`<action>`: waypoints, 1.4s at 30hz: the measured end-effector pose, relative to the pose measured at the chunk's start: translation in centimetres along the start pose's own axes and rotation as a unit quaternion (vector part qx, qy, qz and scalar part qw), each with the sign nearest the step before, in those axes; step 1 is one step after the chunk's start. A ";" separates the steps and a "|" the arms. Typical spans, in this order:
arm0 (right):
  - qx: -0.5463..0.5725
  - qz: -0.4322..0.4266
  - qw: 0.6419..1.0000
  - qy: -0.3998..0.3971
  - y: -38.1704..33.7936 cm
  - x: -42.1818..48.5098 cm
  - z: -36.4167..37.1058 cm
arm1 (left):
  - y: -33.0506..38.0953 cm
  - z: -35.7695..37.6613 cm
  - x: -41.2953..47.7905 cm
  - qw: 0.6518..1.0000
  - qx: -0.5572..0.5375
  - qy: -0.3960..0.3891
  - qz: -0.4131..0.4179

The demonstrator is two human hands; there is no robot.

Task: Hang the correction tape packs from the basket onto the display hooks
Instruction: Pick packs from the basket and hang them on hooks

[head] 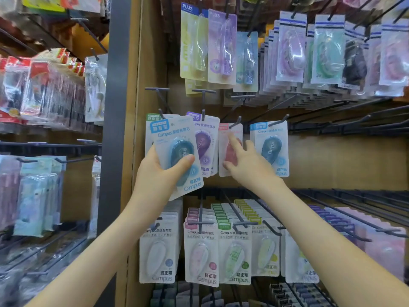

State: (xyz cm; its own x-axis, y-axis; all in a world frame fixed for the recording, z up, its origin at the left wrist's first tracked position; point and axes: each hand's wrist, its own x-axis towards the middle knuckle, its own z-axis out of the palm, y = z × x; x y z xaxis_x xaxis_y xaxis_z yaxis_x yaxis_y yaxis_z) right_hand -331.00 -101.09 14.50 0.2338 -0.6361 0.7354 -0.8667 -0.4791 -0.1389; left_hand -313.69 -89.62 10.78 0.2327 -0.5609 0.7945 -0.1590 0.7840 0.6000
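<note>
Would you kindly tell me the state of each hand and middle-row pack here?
left hand: grips held blue pack
held blue pack: in hand, tilted
right hand: open, fingers touch pink pack
pink pack: hangs on hook
purple pack: hangs on hook
right blue pack: hangs on hook

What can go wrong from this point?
The left hand grips the blue pack tilted in front of the green-labelled pack; the other blue pack hangs far right, so it may get misfiled. The right hand touches the red pack and could nudge it off its hook.
</note>
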 end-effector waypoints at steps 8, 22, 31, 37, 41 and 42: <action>0.413 -0.076 0.906 0.047 -2.1 -6.3 -4.1 | 0.4 3.5 -0.7 0.994 0.053 -0.083 0.057; 0.540 0.021 0.839 0.062 2.7 -6.9 -4.7 | 0.3 10.0 0.7 0.962 0.177 -0.187 0.091; 0.407 -0.017 0.893 0.191 4.5 -6.9 -6.4 | 0.4 10.7 0.9 0.934 0.243 -0.164 0.205; 0.314 0.006 0.931 0.185 7.1 -5.2 -7.7 | -2.1 7.6 3.4 0.860 0.412 0.071 0.292; 0.260 0.001 0.948 0.181 6.9 -4.4 -7.6 | -4.0 6.3 4.5 0.834 0.487 0.046 0.257; 0.251 0.001 0.951 0.179 6.8 -4.2 -7.5 | -4.3 6.1 4.6 0.829 0.498 0.034 0.251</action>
State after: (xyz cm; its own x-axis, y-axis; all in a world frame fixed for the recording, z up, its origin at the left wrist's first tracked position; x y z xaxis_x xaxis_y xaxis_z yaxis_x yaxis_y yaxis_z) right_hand -341.16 -97.12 15.44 -0.0105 -0.4334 0.9012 -0.5257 -0.7642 -0.3736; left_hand -317.79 -97.25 12.43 -0.0559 -0.1874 0.9807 -0.9580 0.2866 0.0001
